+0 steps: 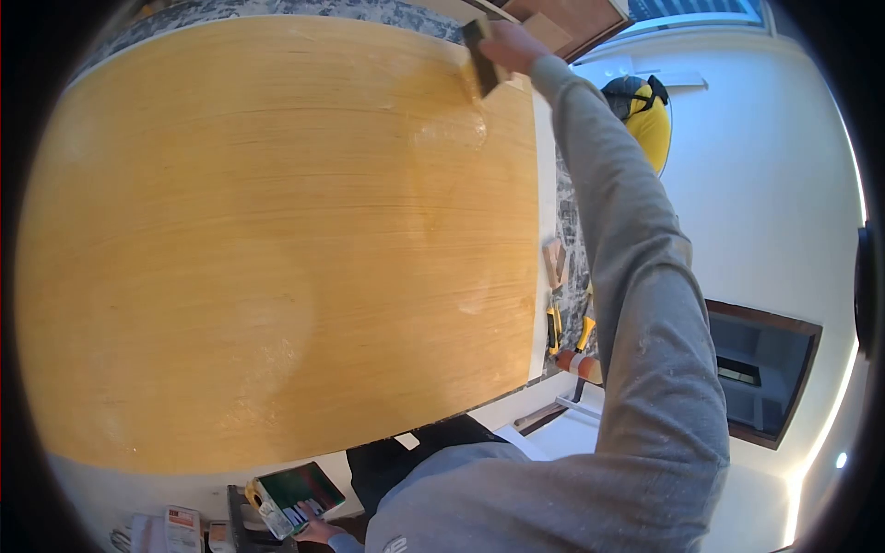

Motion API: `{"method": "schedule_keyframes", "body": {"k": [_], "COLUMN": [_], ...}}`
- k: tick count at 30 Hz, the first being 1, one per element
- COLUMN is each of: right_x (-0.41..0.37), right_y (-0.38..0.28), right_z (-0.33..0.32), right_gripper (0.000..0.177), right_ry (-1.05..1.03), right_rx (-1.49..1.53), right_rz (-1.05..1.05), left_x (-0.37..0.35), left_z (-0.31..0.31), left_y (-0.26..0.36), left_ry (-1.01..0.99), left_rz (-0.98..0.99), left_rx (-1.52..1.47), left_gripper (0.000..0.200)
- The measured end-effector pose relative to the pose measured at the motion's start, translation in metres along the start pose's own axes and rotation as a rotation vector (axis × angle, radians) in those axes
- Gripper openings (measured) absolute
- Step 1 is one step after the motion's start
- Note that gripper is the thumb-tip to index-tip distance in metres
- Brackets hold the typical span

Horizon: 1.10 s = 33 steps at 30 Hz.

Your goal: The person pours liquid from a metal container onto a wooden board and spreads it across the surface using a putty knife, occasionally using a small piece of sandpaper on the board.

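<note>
My right hand (pixel 509 48) reaches to the far right corner of a large wooden panel (pixel 304 212). Its fingers are closed round a dark, flat, rectangular spreader (pixel 480 57), tilted with its edge at the panel. A shiny amber smear (pixel 472 85) lies beside that edge. Down at the lower left, my left hand (pixel 318 527) grips a green and dark red rectangular tin (pixel 300 495) below the panel's near edge. Pale yellow residue coats part of the tin's side. What the tin holds is not clear.
Along the panel's right side lie a wood block (pixel 554 263), a yellow-and-black utility knife (pixel 553 329) and a red-and-white tube (pixel 579 366). A yellow item with black straps (pixel 650 124) stands beyond my arm. Printed packages (pixel 182 528) sit at bottom left.
</note>
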State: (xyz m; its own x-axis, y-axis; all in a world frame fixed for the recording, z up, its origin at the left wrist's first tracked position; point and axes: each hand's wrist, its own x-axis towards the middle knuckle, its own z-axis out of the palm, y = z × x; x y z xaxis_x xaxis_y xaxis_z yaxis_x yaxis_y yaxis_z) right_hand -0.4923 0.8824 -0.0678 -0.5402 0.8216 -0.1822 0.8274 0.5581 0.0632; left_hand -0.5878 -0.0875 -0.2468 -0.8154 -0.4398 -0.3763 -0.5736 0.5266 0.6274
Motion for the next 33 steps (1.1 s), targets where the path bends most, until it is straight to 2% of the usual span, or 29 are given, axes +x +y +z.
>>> {"method": "schedule_keyframes", "body": {"k": [1, 4, 5, 7, 9, 12, 14, 17, 20, 23, 26, 27, 30, 33], "right_x": [-0.021, -0.049, -0.056, -0.066, -0.068, -0.096, -0.151, -0.189, -0.17, -0.163, -0.154, -0.145, -0.096, -0.052], "right_y": [0.0, 0.036, 0.036, 0.033, 0.021, -0.004, -0.031, -0.006, 0.034, 0.04, 0.01, -0.002, 0.0, -0.017], "right_z": [-0.027, -0.024, -0.02, -0.005, 0.021, 0.074, 0.06, 0.027, -0.004, -0.002, 0.025, 0.025, 0.027, 0.01], "right_gripper": [0.04, 0.041, 0.039, 0.036, 0.031, 0.032, 0.04, 0.036, 0.028, 0.03, 0.04, 0.036, 0.031, 0.03], "right_ry": [-0.106, 0.078, 0.076, 0.07, 0.155, 0.24, 0.138, 0.054, 0.063, -0.026, -0.034, -0.025, -0.15, -0.112], "right_rx": [0.078, -0.168, -0.175, -0.184, -0.167, -0.184, -0.178, -0.035, 0.138, 0.758, 0.788, 0.77, 0.726, 0.769], "right_rz": [0.092, 0.014, 0.007, -0.008, -0.097, -0.116, -0.128, -0.299, 0.256, 0.566, 0.606, 0.659, 0.525, 0.451], "left_x": [0.003, 0.017, 0.022, 0.026, 0.026, 0.01, 0.0, 0.016, -0.006, -0.009, -0.005, -0.003, 0.009, 0.012], "left_z": [-0.003, -0.005, -0.008, -0.013, -0.012, -0.017, -0.009, -0.01, -0.003, -0.006, -0.006, -0.007, -0.009, -0.006], "left_y": [-0.005, -0.03, -0.039, -0.049, -0.051, -0.028, -0.016, -0.042, -0.012, -0.006, -0.007, -0.014, -0.026, -0.028], "left_ry": [-0.016, -0.01, 0.001, -0.008, -0.012, -0.03, -0.038, 0.03, 0.062, 0.003, -0.048, -0.039, -0.02, -0.008], "left_rz": [-0.01, 0.011, 0.025, 0.037, 0.042, 0.043, 0.045, 0.009, 0.005, 0.076, 0.066, 0.078, 0.091, 0.054], "left_rx": [-0.002, 0.002, 0.009, 0.005, -0.011, -0.024, -0.046, 0.046, 0.021, 0.028, -0.012, -0.013, 0.006, 0.027], "left_gripper": [0.082, 0.09, 0.094, 0.097, 0.098, 0.096, 0.094, 0.091, 0.086, 0.079, 0.074, 0.074, 0.078, 0.083]}}
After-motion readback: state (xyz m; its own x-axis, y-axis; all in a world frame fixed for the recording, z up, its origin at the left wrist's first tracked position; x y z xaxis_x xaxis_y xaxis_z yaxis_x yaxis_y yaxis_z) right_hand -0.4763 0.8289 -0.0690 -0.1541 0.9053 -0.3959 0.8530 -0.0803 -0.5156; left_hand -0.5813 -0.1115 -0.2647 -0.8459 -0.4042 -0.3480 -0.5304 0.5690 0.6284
